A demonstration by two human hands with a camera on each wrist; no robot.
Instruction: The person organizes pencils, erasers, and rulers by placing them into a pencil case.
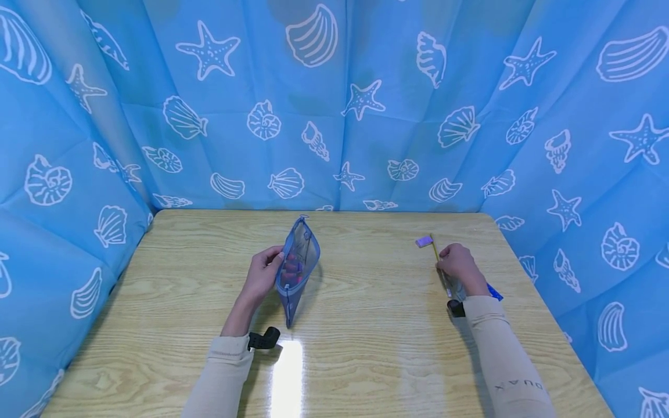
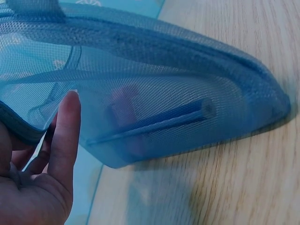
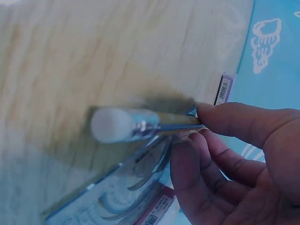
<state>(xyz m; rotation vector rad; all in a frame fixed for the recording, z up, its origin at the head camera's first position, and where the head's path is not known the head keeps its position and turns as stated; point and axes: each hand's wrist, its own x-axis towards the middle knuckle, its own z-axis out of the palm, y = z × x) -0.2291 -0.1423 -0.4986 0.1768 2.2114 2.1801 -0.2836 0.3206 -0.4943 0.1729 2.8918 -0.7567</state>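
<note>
My left hand (image 1: 263,273) (image 2: 51,159) grips the side edge of a blue mesh pouch (image 1: 298,296) (image 2: 164,65), which stands with its mouth spread. Pink and purple items (image 1: 292,268) lie inside, and a long dark stick-like item (image 2: 164,121) shows through the mesh. On the right, my right hand (image 1: 460,266) (image 3: 239,159) pinches a slim yellow pencil-like stick (image 1: 435,249) (image 3: 166,120) between thumb and fingers. Its white rounded end (image 3: 111,125) points toward the wrist camera. A clear package (image 3: 126,192) with curved shapes in it lies under that hand.
A small purple block (image 1: 424,241) (image 3: 224,87) lies beyond the right hand. Something blue (image 1: 494,292) shows beside the right wrist. The wooden table (image 1: 366,302) meets a blue shell-patterned curtain (image 1: 324,104) at the back and sides.
</note>
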